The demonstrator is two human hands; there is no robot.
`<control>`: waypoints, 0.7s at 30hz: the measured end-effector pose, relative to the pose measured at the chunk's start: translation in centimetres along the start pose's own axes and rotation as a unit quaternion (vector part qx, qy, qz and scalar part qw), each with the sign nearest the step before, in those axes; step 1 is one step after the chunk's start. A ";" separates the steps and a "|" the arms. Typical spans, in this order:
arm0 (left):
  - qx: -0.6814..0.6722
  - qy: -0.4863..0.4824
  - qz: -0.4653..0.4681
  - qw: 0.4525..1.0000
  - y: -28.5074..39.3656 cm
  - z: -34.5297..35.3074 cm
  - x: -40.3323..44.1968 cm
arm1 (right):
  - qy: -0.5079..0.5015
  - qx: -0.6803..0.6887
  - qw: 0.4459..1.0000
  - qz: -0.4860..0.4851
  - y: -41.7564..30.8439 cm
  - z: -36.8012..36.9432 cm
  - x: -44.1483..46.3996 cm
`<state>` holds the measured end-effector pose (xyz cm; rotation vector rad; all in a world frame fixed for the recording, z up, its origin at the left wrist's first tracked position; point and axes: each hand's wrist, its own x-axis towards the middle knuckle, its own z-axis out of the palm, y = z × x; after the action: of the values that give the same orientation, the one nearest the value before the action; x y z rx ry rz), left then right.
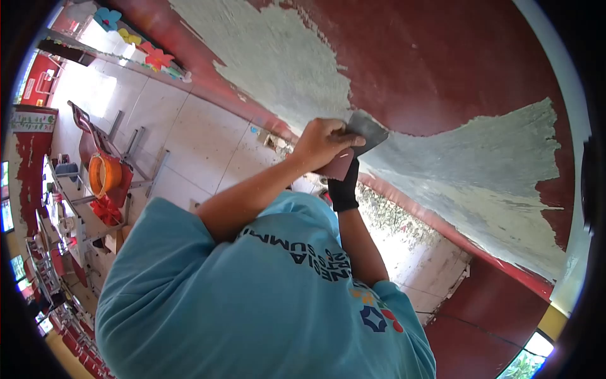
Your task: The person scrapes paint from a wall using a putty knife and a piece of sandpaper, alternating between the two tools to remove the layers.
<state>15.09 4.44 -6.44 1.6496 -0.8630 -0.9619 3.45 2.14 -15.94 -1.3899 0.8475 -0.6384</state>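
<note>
My bare left hand (pixel 325 144) is closed on a thin dark grey flat sheet (pixel 371 131), its thumb pressed on the face. A reddish-brown flat piece (pixel 338 165) shows just below, between my two hands; whether it is part of the same sheet is unclear. Against these pieces is my right hand (pixel 344 189) in a black glove, closed, with its fingertips mostly hidden. Both hands are close to a dark red wall (pixel 435 63) that has large rough grey-white bare patches (pixel 467 158) with ragged paint edges.
Orange bucket (pixel 104 175) on a red chair (pixel 131 180) at left, near metal-legged furniture. Pale floor tiles (pixel 199 136) hold scattered debris, and more flakes (pixel 394 218) lie along the wall's foot. Coloured paper flowers (pixel 154 55) are at upper left. My blue shirt fills the lower middle.
</note>
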 end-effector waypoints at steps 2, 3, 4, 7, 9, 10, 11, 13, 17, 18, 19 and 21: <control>0.053 0.009 0.022 0.998 -3.3 0.4 0.8 | 0.022 -0.013 0.999 -0.038 2.6 0.2 -0.4; 0.053 0.006 0.026 0.998 -4.2 0.5 0.9 | -0.009 -0.100 0.994 -0.042 4.5 -0.2 -0.7; 0.037 0.002 0.014 0.999 -4.7 0.4 0.8 | -0.013 -0.048 0.999 0.006 4.6 -0.1 -1.0; 0.041 -0.001 0.024 0.999 -3.9 -0.5 0.8 | 0.009 0.025 0.999 0.038 3.2 2.2 -1.2; 0.085 0.014 0.057 0.995 -0.8 -1.8 0.4 | 0.040 0.046 0.998 0.027 2.0 3.2 -1.0; 0.057 0.016 0.069 0.996 0.1 -2.1 0.1 | 0.040 0.053 0.997 0.038 1.8 3.5 -1.1; 0.058 0.013 0.069 0.996 -0.8 -2.0 0.2 | 0.039 0.061 0.997 0.041 1.6 3.7 -0.9; 0.067 0.033 0.055 0.996 -4.1 -1.7 1.0 | 0.042 0.043 0.998 0.032 4.9 3.7 -0.1; 0.137 0.059 0.080 0.986 -0.9 -2.8 0.8 | 0.030 -0.039 0.998 -0.040 5.0 4.9 0.7; 0.154 0.083 0.164 0.971 -1.6 -2.9 1.5 | 0.016 0.054 0.998 -0.003 4.4 5.5 0.9; 0.155 0.076 0.156 0.973 -2.0 -2.7 0.7 | 0.006 0.147 0.989 0.029 4.2 5.9 0.7; 0.142 0.059 0.079 0.985 -1.9 -3.3 0.9 | -0.041 0.194 0.975 0.102 3.9 6.0 1.0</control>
<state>18.60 5.37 -7.86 1.8265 -1.0702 -0.6472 8.58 5.19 -20.08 -0.9565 0.7408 -0.5486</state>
